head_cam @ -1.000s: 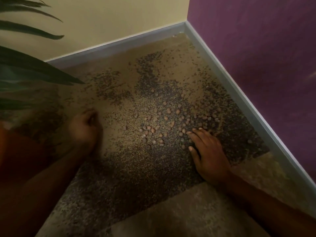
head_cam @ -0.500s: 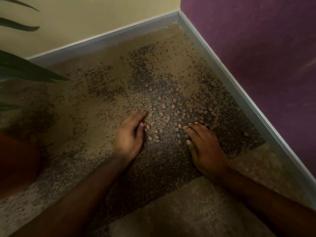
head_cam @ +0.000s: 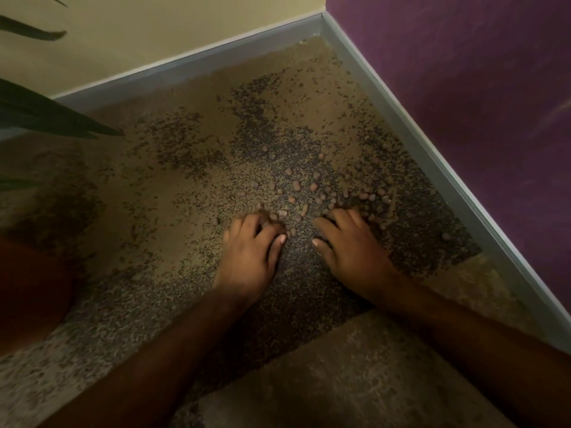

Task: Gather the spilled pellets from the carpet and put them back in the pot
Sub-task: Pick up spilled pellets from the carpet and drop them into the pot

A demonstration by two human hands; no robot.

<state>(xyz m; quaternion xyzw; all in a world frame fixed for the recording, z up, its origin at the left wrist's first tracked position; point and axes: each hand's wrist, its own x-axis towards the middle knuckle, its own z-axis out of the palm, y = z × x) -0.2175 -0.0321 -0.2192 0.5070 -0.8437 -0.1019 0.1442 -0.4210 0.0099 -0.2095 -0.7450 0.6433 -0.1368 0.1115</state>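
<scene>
No legible text (anywhere visible)

A: State the floor covering.
B: Carpet point(head_cam: 185, 230), short-pile textile, rough and matt, mottled tan and dark grey.
A: The pellets point(head_cam: 313, 186)?
B: Small rounded lumps, matt, dull reddish-brown, like fired clay.
A: The pot point(head_cam: 27, 291)?
B: Reddish-brown, smooth wall; material cannot be confirmed.
A: The boundary surfaces?
B: Skirting board point(head_cam: 432, 149), smooth grey with slight sheen. Purple wall point(head_cam: 479, 72), matt and faintly textured. Cream wall point(head_cam: 154, 32), matt and smooth.
</scene>
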